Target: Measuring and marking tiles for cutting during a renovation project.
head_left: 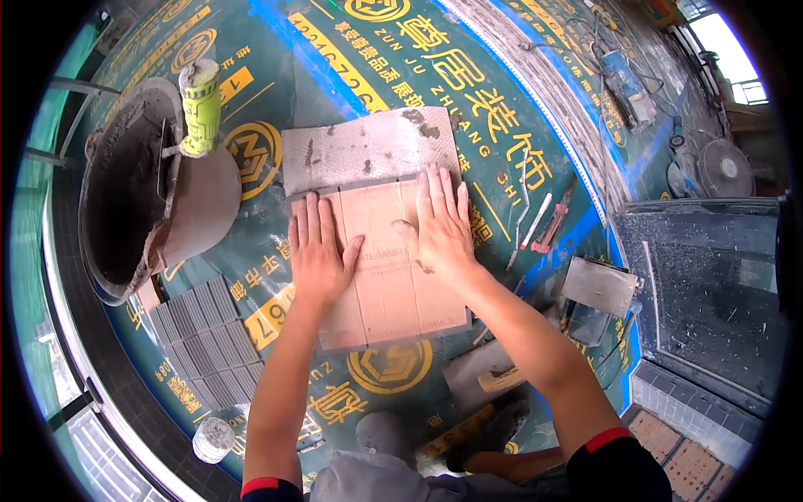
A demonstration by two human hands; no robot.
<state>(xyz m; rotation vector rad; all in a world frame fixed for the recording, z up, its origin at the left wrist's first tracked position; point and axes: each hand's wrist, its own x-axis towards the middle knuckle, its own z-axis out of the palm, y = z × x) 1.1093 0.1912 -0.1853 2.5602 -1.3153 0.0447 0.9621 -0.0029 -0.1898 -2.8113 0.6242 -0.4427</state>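
Note:
My left hand (322,255) lies palm down on the left side of a tan square tile or board (381,301) with printed markings, fingers outstretched near its far edge. My right hand (439,226) presses flat near its upper right, fingers slightly apart and thumb out. Neither hand grips anything. Under and beyond the tan piece is a pale dimpled sheet (335,151) with dark smears, lying on the green printed floor covering (309,92).
A bucket (201,209) holding dark material and a green-handled tool (201,113) stands left, near stacked grey tiles (201,335) and a white container (213,439). Thin tools (539,222) and metal plates (598,284) lie right. A dark panel (703,309) and fan (723,163) are farther right.

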